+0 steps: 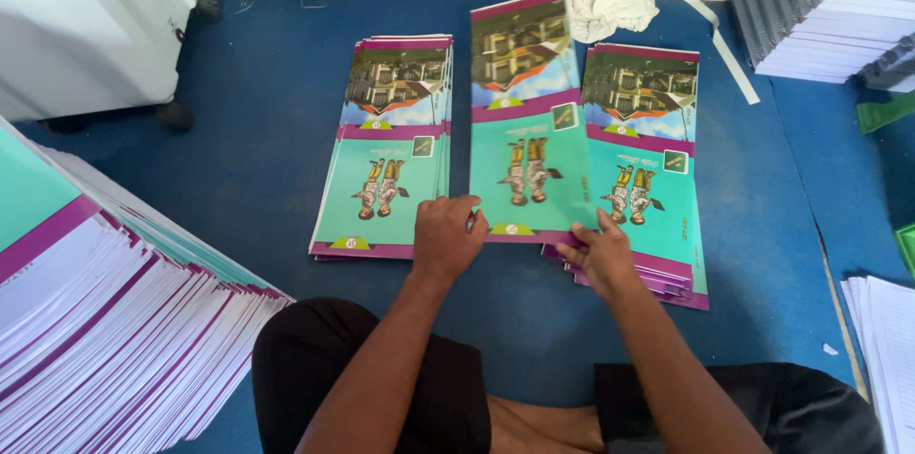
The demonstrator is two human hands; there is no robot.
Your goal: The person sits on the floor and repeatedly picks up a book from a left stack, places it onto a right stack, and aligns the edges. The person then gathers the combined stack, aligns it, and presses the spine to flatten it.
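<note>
A blue floor mat [257, 111] carries a big slanting heap of printed sheets [105, 321] at the left, then two smaller stacks of teal-and-purple covers, the left stack [386, 149] and the right stack [648, 168]. Between them lies a single cover sheet [529, 121], its near edge pinched by both hands. The left hand [446, 237] grips its lower left corner, the right hand [599, 259] its lower right, over the right stack.

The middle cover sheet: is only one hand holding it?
No: the left hand and right hand both grip the near edge of the middle cover sheet.
</note>
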